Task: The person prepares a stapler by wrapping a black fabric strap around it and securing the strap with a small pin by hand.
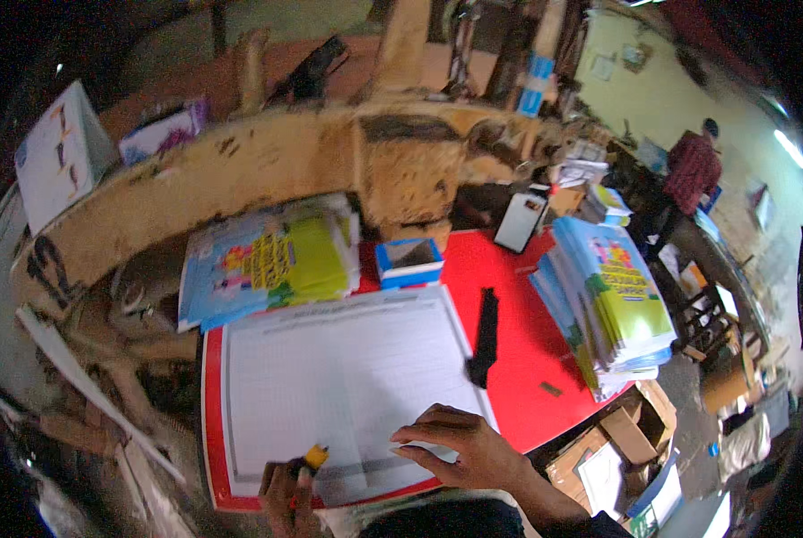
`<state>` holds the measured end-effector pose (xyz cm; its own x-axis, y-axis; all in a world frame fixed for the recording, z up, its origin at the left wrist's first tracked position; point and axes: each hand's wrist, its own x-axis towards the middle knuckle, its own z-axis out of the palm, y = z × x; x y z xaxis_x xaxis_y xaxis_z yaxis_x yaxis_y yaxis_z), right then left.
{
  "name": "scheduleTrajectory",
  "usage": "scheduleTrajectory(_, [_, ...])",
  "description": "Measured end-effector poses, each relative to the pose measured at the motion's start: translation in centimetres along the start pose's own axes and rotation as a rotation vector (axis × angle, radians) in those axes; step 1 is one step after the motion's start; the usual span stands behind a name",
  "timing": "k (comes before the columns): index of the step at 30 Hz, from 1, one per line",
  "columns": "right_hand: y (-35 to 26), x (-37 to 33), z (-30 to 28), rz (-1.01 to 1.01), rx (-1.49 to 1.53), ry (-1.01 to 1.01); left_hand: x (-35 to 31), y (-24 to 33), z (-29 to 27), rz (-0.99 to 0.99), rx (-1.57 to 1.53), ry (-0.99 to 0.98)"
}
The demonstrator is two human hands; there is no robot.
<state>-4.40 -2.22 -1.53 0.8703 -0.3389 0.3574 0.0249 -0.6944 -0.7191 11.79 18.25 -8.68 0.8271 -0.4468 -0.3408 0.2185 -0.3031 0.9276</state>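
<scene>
My left hand, at the lower left of a large white printed sheet, has its fingers closed around a small yellow-and-black tool, whose exact kind does not show. Over the sheet's lower right edge, my right hand reaches in with thumb and fingers apart, and nothing shows between them. The sheet, ruled with faint lines, lies on a red tabletop. A long black object lies beside the sheet's right edge. Further right is a small dark flat piece.
A stack of blue-green booklets stands on the right, with another pile at the back left. Between them sit an open blue-and-white box and a phone. Wooden machinery rises behind. Another person stands far right.
</scene>
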Motion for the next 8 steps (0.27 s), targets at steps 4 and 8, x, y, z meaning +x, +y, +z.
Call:
scheduleTrajectory(4, [0.0,0.5,-2.8,0.019,-0.11,0.095,4.8,-5.1,-0.1,0.726,0.136,0.126])
scheduleTrajectory(8, [1.0,0.6,-4.7,-0.006,-0.162,0.182,6.8,-7.5,0.3,0.223,-0.285,0.177])
